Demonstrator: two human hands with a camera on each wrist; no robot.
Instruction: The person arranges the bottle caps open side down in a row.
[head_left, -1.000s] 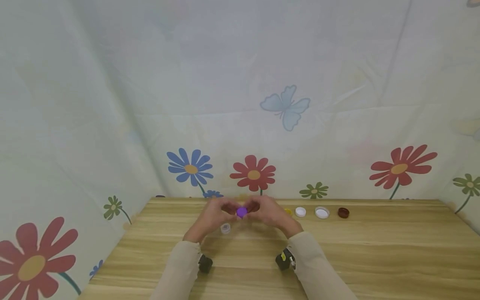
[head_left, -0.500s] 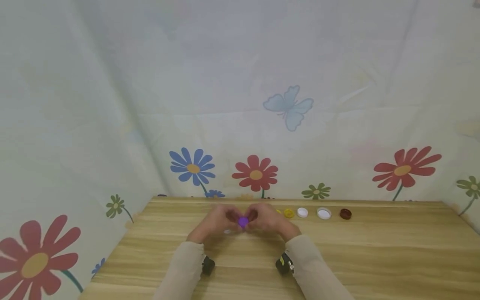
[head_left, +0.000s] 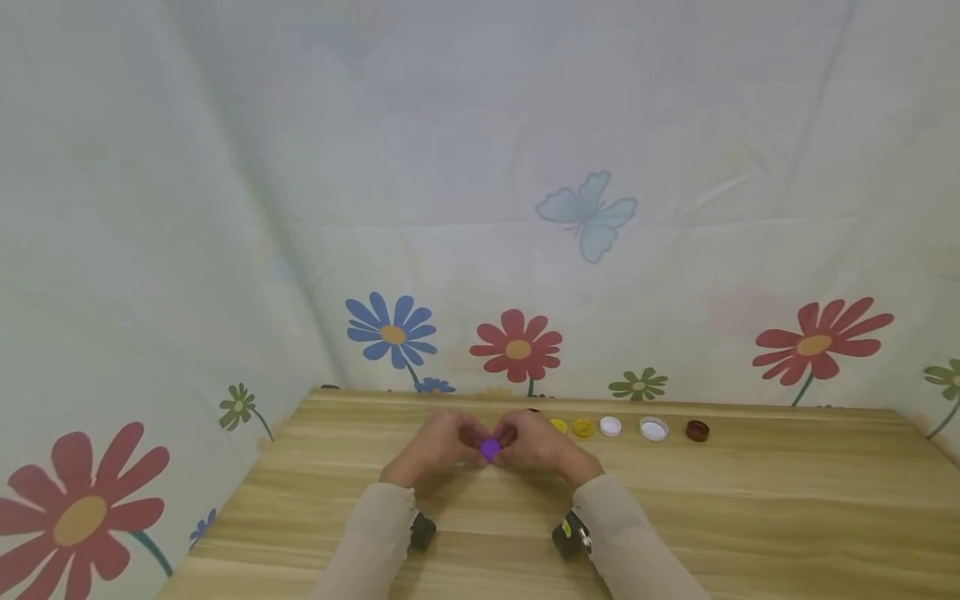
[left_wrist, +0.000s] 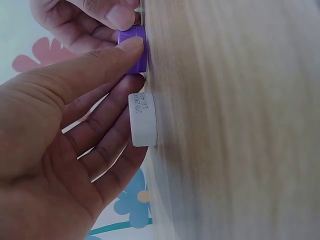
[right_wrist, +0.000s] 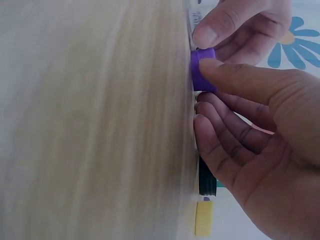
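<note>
A purple bottle cap (head_left: 490,450) is pinched between my two hands, close to the wooden tabletop. My left hand (head_left: 438,442) has its thumb on the cap's ridged side in the left wrist view, with its other fingers behind. My right hand (head_left: 536,442) holds the same cap from the other side, its thumb against the purple wall (right_wrist: 197,75) in the right wrist view. Beside the left fingers stands a white cap (left_wrist: 142,120) with printed marks on its side. In the head view the left hand mostly hides that white cap.
Right of the hands runs a row along the table's back: yellow caps (head_left: 582,427), a white cap (head_left: 611,427), a larger white clear-rimmed cap (head_left: 654,429) and a brown cap (head_left: 697,431). A dark cap (right_wrist: 207,180) shows beyond the right fingers. A flowered cloth (head_left: 450,208) hangs behind.
Both hands have come slightly nearer the body with the purple cap between them. The yellow caps are uncovered, while the clear-looking cap by the left hand is now mostly hidden.
</note>
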